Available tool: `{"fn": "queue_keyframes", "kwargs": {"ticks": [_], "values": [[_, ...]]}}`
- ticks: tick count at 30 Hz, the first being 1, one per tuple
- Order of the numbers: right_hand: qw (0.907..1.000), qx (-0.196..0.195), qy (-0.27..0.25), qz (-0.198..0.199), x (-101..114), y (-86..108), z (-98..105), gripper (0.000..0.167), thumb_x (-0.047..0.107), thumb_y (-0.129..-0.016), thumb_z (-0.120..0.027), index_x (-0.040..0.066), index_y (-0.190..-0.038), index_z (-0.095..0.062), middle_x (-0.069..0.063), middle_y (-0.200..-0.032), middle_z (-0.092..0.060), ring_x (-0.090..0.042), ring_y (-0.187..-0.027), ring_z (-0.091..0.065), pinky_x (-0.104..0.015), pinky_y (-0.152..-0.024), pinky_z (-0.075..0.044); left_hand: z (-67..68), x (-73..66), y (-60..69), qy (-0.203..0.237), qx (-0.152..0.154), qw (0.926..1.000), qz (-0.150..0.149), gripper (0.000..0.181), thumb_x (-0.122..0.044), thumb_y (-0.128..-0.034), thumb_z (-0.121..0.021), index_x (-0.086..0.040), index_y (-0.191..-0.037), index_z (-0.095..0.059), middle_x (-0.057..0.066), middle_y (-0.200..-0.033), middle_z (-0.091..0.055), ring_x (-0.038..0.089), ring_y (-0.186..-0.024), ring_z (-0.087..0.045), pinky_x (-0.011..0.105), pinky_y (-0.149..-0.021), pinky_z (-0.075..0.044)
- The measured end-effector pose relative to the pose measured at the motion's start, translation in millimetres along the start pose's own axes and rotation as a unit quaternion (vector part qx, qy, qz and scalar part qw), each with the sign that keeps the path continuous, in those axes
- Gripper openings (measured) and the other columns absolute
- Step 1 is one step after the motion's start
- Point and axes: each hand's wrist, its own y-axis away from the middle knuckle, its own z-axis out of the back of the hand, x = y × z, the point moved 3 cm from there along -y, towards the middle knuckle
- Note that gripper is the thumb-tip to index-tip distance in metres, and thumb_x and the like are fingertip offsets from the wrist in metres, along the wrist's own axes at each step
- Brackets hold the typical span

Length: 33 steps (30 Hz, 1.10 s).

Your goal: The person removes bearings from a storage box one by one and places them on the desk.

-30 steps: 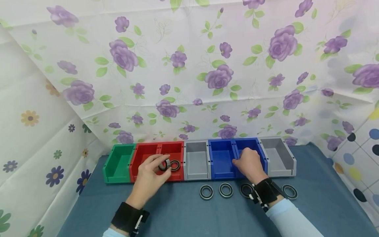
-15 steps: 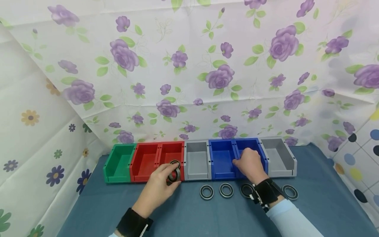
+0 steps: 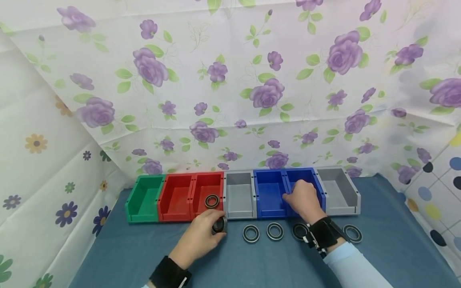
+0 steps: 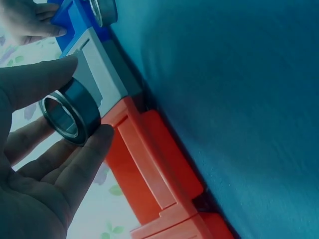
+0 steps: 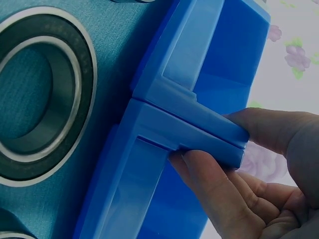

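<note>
Between thumb and fingers my left hand (image 3: 198,238) pinches a ball bearing (image 4: 72,112), a dark ring with a metal rim, held just in front of the right red bin (image 3: 209,185). A second bearing (image 3: 211,201) lies inside that bin. My right hand (image 3: 305,201) pinches the adjoining side walls of the two blue bins (image 5: 199,129), thumb on one side and fingers on the other. Several more bearings lie on the cloth in front of the bins, among them one bearing (image 3: 251,233) nearest the left hand and one bearing (image 5: 75,89) close to the right wrist.
The bins stand side by side in a row: a green bin (image 3: 145,196), a left red bin (image 3: 175,198), a middle grey bin (image 3: 239,196), the blue pair and a right grey bin (image 3: 336,188). Behind them hangs a flowered sheet (image 3: 230,100). Blue cloth (image 3: 252,266) covers the table.
My left hand has moved right and toward me with its bearing, from over the red bins to in front of them. The right hand has stayed in place.
</note>
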Motion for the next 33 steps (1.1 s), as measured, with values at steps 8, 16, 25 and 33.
{"fn": "queue_keyframes", "kwargs": {"ticks": [8,16,25,33], "values": [[1.0000,-0.007,0.004,0.003,-2,0.3,-2,0.049,0.029,-0.080,-0.071,0.014,-0.047,-0.038,0.006,-0.046,-0.027,-0.013,-0.037,-0.041,-0.023,-0.036,-0.031,-11.9,1.0,-2.5,-0.012,0.035,0.9993,0.004,0.056,-0.023,-0.0727,-0.080,-0.016,-0.124,-0.059,0.002,-0.116,-0.059,0.015,-0.101,-0.058,0.038,-0.085,-0.054],[1.0000,-0.008,0.002,0.004,-2,0.0,-3,0.048,0.029,-0.080,-0.071,0.013,-0.047,-0.039,0.006,-0.045,-0.028,-0.014,-0.037,-0.043,-0.023,-0.036,-0.033,-21.7,0.0,-3.1,-0.025,0.068,0.9970,0.027,0.058,-0.026,-0.0723,-0.080,-0.016,-0.124,-0.057,0.002,-0.115,-0.060,0.015,-0.099,-0.057,0.041,-0.087,-0.053],[1.0000,-0.004,0.000,-0.003,-1,0.5,-3,0.048,0.029,-0.080,-0.070,0.014,-0.048,-0.039,0.006,-0.045,-0.029,-0.014,-0.038,-0.043,-0.023,-0.036,-0.033,-26.7,-4.8,-3.5,-0.035,0.082,0.9955,0.032,0.057,-0.028,-0.0711,-0.081,-0.013,-0.122,-0.059,0.004,-0.113,-0.061,0.015,-0.096,-0.057,0.040,-0.085,-0.054],[1.0000,-0.006,-0.002,0.002,-1,-0.2,-2,0.049,0.029,-0.080,-0.070,0.014,-0.047,-0.038,0.006,-0.045,-0.028,-0.013,-0.037,-0.042,-0.023,-0.035,-0.033,-32.8,-1.9,-6.8,-0.059,0.106,0.9920,0.037,0.054,-0.028,-0.0713,-0.081,-0.014,-0.120,-0.061,0.002,-0.112,-0.063,0.015,-0.095,-0.057,0.042,-0.087,-0.052]]}}
